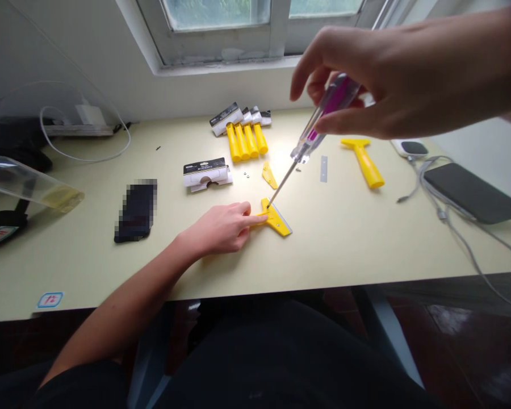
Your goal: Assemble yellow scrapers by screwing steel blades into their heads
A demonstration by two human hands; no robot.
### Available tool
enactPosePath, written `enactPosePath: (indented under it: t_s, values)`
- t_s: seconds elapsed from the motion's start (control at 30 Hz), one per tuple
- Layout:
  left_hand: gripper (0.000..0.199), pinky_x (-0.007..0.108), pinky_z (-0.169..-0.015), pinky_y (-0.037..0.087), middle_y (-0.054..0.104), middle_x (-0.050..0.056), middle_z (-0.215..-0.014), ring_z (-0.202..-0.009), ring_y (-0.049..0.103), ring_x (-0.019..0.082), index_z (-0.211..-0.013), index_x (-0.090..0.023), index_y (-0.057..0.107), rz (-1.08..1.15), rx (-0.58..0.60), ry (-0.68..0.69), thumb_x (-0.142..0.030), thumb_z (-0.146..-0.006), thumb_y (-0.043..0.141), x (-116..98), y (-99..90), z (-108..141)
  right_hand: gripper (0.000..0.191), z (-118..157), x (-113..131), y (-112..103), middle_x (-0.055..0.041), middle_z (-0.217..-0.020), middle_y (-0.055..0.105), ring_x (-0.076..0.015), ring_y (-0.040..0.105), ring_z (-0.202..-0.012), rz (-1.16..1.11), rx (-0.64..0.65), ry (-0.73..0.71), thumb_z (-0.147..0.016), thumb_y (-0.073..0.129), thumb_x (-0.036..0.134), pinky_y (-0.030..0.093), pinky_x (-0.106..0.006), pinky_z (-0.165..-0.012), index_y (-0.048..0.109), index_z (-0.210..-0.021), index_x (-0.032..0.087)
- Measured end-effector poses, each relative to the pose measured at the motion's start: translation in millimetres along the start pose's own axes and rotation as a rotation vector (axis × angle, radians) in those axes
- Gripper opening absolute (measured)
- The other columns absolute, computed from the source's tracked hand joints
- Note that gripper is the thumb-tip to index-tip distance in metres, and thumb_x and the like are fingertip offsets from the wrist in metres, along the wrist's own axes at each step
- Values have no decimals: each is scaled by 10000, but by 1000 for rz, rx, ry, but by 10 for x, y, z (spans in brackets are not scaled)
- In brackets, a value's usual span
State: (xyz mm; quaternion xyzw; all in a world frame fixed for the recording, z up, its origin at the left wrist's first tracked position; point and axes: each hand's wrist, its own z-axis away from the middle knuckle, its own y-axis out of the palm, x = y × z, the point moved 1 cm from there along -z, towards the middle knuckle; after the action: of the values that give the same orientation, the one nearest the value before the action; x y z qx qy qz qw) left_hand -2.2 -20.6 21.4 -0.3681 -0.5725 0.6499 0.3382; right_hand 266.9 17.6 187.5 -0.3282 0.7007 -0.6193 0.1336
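My left hand (221, 227) lies on the desk, closed around the handle of a yellow scraper (281, 225), its index finger stretched along the head. A thin metal blade edge shows on the scraper's right side. Above it, my right hand (366, 85) grips a screwdriver (332, 102) with a clear and purple handle. The tilted shaft runs down to the scraper head, its tip at a screw spot near the upper end. Just behind lie a loose yellow blade cover (269, 175), tiny screws (246, 174) and a flat metal blade (323, 169).
Several yellow handles (249, 142) with card packaging lie near the wall. A folded card sleeve (207, 173) and a dark phone-like object (137, 211) are to the left. At right are another yellow scraper piece (366, 162), a dark tablet (472, 192) and grey cables (445, 215).
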Motion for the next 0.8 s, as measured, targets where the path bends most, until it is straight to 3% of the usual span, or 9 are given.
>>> enactPosePath:
  t_s: [0.1, 0.23, 0.3, 0.37, 0.43, 0.53, 0.6, 0.7, 0.8]
  values:
    - [522, 233, -597, 364, 588, 38, -976, -778, 550, 140, -1398, -355, 505, -5, -8, 6, -194, -903, 461, 5, 6, -2, 392, -25, 202, 17, 75, -664, 626, 2, 521, -380, 139, 22, 53, -815, 732, 396, 305, -43, -265, 620, -1172, 281]
    - [407, 227, -570, 325, 581, 33, -937, -736, 529, 126, -1363, -361, 536, -27, -37, 10, -319, -968, 448, 6, 21, -9, 275, -44, 262, 8, 117, -350, 222, 38, 167, -218, 230, -239, 171, -747, 771, 424, -16, -124, -227, 609, -668, 217]
    - [374, 231, -550, 294, 577, 29, -917, -699, 504, 118, -1337, -372, 559, -40, -51, -1, -336, -994, 415, 0, 30, -13, 178, -48, 225, -6, 128, -386, 389, 36, 268, -227, 150, -140, 176, -716, 818, 321, 71, -106, -198, 656, -755, 259]
    - [368, 238, -538, 270, 574, 25, -905, -674, 481, 116, -1323, -388, 568, -44, -59, -14, -323, -1008, 389, -8, 35, -15, 324, -57, 202, -20, 127, -599, 630, 16, 499, -337, 36, 2, 180, -715, 827, 246, 246, -58, -218, 681, -993, 324]
    - [366, 240, -535, 259, 570, 23, -896, -665, 467, 117, -1315, -397, 575, -37, -63, -18, -325, -1017, 375, -16, 36, -16, 332, -77, 209, -35, 121, -653, 670, -1, 567, -388, -19, 34, 166, -708, 832, 228, 301, -43, -232, 685, -991, 321]
    - [366, 237, -539, 262, 566, 28, -890, -665, 459, 116, -1309, -386, 586, -19, -63, -19, -343, -1024, 360, -21, 34, -14, 301, -117, 226, -59, 137, -336, 396, 42, 233, -189, 26, -75, 112, -665, 853, 254, 70, -78, -154, 570, -561, 237]
    - [369, 236, -540, 266, 565, 32, -891, -667, 460, 114, -1310, -376, 590, -11, -68, -19, -345, -1026, 357, -17, 35, -12, 350, -126, 204, -73, 145, -300, 314, 53, 123, -188, 43, -69, 103, -658, 857, 220, -1, -93, -171, 538, -513, 224]
    - [369, 241, -539, 260, 564, 36, -892, -667, 461, 112, -1313, -368, 592, -3, -78, -17, -346, -1025, 363, -7, 41, -12, 162, -103, 135, -85, 166, -565, 626, 62, 488, -362, -25, 31, 113, -716, 814, 276, 206, -41, -285, 683, -810, 258]
    - [372, 246, -541, 251, 564, 34, -891, -668, 456, 116, -1318, -373, 587, 3, -73, -8, -350, -1027, 358, 0, 47, -11, 264, -64, 71, -91, 152, -830, 719, 18, 680, -697, -200, -221, 141, -877, 587, 453, 339, -70, -421, 638, -822, 199]
